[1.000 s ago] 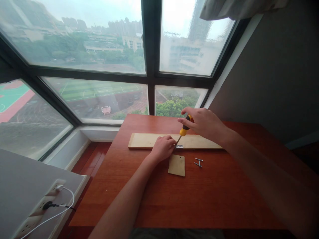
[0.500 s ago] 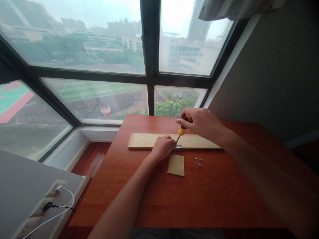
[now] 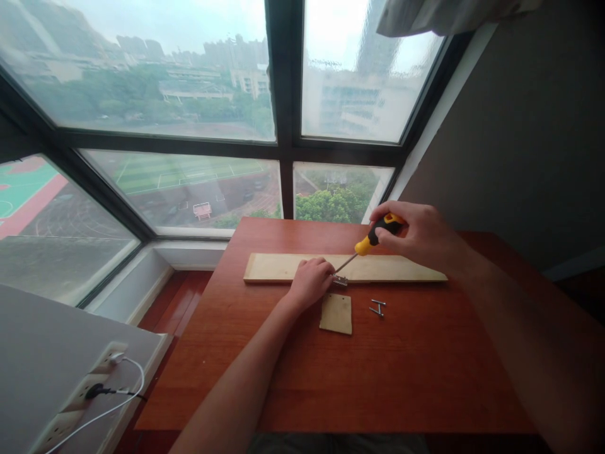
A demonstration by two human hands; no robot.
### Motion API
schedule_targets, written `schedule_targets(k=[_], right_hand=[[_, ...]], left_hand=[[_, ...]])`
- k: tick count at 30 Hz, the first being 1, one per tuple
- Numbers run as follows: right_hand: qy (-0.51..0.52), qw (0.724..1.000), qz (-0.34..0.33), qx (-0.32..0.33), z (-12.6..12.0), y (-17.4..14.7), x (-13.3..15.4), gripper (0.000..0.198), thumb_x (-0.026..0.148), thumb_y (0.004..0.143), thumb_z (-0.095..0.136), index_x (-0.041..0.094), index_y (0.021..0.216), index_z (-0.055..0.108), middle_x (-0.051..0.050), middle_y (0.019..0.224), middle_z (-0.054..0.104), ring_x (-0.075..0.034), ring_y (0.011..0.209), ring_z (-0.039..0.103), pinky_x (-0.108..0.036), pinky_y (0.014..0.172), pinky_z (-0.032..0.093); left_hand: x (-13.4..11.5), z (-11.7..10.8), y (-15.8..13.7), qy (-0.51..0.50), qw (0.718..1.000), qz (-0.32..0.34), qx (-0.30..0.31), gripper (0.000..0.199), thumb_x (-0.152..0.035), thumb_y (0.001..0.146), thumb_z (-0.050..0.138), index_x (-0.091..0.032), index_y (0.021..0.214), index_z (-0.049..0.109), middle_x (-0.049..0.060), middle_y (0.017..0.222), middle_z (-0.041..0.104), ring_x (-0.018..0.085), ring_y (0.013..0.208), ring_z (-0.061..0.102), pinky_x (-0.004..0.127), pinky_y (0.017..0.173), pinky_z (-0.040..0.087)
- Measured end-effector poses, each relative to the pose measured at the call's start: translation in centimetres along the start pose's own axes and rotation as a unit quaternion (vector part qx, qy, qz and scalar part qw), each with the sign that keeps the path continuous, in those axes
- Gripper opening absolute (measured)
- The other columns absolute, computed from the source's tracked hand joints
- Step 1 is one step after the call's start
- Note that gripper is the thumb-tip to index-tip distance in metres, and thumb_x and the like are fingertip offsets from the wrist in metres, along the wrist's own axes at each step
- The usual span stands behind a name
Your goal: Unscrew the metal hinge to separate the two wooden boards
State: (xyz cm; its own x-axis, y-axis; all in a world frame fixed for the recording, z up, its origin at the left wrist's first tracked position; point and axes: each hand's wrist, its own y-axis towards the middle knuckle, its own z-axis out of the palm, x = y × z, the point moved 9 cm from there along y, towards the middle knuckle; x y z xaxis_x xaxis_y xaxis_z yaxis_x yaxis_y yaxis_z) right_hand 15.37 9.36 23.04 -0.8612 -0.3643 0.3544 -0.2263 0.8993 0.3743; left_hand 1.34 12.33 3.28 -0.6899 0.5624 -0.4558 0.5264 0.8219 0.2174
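Observation:
A long pale wooden board (image 3: 276, 268) lies across the table, with a small metal hinge (image 3: 341, 281) at its near edge. My left hand (image 3: 311, 280) rests on the board, fingers curled together and tips pressed at the hinge's left end; what lies under them is hidden. In my right hand (image 3: 418, 230) is a screwdriver (image 3: 363, 246) with a yellow and black handle, held by the handle. Its shaft slants down to the left, the tip ending beside my left fingertips at the hinge. Nearer me lies a small square wooden piece (image 3: 336, 314) with two holes along its far edge.
Several loose screws (image 3: 377, 308) lie to the right of the square piece on the reddish wooden table (image 3: 401, 372). Behind the table stands a framed window (image 3: 286, 151). At lower left, plugs and a white cable (image 3: 142, 377) hang from wall sockets.
My right hand has moved right with the screwdriver, which now leans at a lower slant. Its tip stays near the hinge. My left hand has hardly moved.

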Motion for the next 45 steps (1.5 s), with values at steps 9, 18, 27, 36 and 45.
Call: schedule_targets(k=[9,18,27,36,45], right_hand=[[0.185,0.937,0.23,-0.188,3.3,-6.9,-13.0,0.021,0.041,0.078,0.064,0.022,0.086,0.067,-0.002,0.079,0.065,-0.019,0.066,0.061,-0.032,0.061,0.048],[0.418,0.813,0.325,-0.241,10.9,-10.4,-18.8,0.025,0.044,0.077,0.066,0.021,0.084,0.059,0.002,0.07,0.058,-0.013,0.054,0.054,-0.029,0.052,0.049],[0.439,0.805,0.341,-0.209,12.5,-11.1,-18.4,0.026,0.043,0.078,0.069,0.02,0.087,0.062,0.001,0.071,0.06,-0.013,0.056,0.056,-0.026,0.052,0.048],[0.43,0.802,0.35,-0.222,13.1,-11.1,-19.0,0.032,0.047,0.074,0.07,0.018,0.085,0.062,0.002,0.07,0.06,-0.011,0.052,0.055,-0.023,0.047,0.045],[0.424,0.802,0.355,-0.226,13.2,-11.2,-19.3,0.032,0.048,0.075,0.069,0.019,0.085,0.062,0.001,0.073,0.06,-0.011,0.052,0.055,-0.024,0.047,0.046]], left_hand=[[0.2,0.1,0.0,-0.005,1.0,-0.012,0.002,0.007,-0.027,0.092,0.056,-0.022,0.095,0.06,0.003,0.102,0.069,0.019,0.093,0.062,0.033,0.082,0.041],[-0.3,-0.3,-0.3,0.049,0.999,0.002,0.019,0.012,-0.026,0.096,0.048,-0.02,0.092,0.058,0.005,0.099,0.067,0.021,0.092,0.06,0.034,0.083,0.042],[-0.9,-0.1,-0.9,-0.022,0.999,-0.007,0.046,0.014,-0.03,0.094,0.051,-0.021,0.088,0.059,0.003,0.091,0.07,0.019,0.084,0.063,0.031,0.075,0.043],[-1.4,0.5,-1.9,0.009,0.993,-0.035,0.115,0.014,-0.032,0.092,0.052,-0.022,0.09,0.062,0.002,0.079,0.069,0.018,0.073,0.063,0.026,0.064,0.039],[-3.5,0.3,-2.0,0.052,0.99,0.098,0.089,0.016,-0.026,0.096,0.044,-0.021,0.093,0.058,0.004,0.095,0.064,0.018,0.085,0.059,0.026,0.07,0.042]])
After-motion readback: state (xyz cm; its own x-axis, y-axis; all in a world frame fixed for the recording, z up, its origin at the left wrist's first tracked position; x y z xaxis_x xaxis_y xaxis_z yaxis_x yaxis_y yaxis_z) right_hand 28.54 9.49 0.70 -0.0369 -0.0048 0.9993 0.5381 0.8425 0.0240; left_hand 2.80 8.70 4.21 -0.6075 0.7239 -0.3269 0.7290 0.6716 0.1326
